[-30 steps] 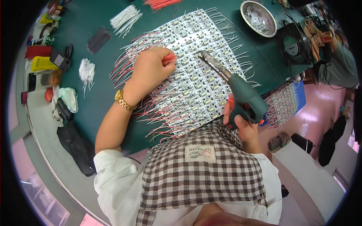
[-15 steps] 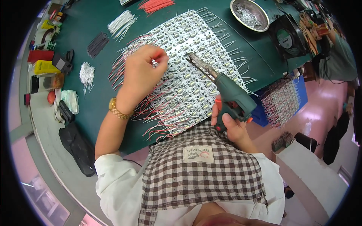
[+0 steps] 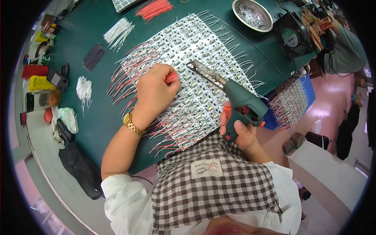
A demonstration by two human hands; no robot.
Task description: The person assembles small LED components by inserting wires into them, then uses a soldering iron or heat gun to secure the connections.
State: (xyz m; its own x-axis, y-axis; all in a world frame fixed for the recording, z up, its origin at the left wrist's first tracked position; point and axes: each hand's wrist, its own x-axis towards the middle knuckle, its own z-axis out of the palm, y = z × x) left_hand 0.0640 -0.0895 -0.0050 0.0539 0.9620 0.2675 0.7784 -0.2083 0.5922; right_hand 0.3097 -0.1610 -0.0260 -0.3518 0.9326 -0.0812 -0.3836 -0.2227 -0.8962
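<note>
A large panel of white circuit boards (image 3: 203, 51) lies on the table, with red and white wires along its left side and white wires along its far right edge. My left hand (image 3: 156, 86) is closed over the panel's middle, around a small bunch of red wires (image 3: 171, 78); its fingertips are partly hidden. In my right hand (image 3: 244, 133) is a green soldering gun (image 3: 243, 98), gripped by its handle. The gun's dark, crusted tip points to the upper left, just above the boards, a short way right of my left hand. Whether it touches them I cannot tell.
Piles of red wires (image 3: 154, 9), white wires (image 3: 118, 33), black tubes (image 3: 94, 56) and short white wires (image 3: 84, 90) lie on the green table. A metal bowl of scraps (image 3: 252, 15) and a black fan (image 3: 291, 35) stand far right. A blue crate (image 3: 309, 88) holds another panel; another person's sleeve (image 3: 344, 51) shows beyond.
My left hand has moved a little down and right over the panel, and the red wires in it show more clearly. My right hand holds the soldering gun almost where it was. The view has shifted slightly.
</note>
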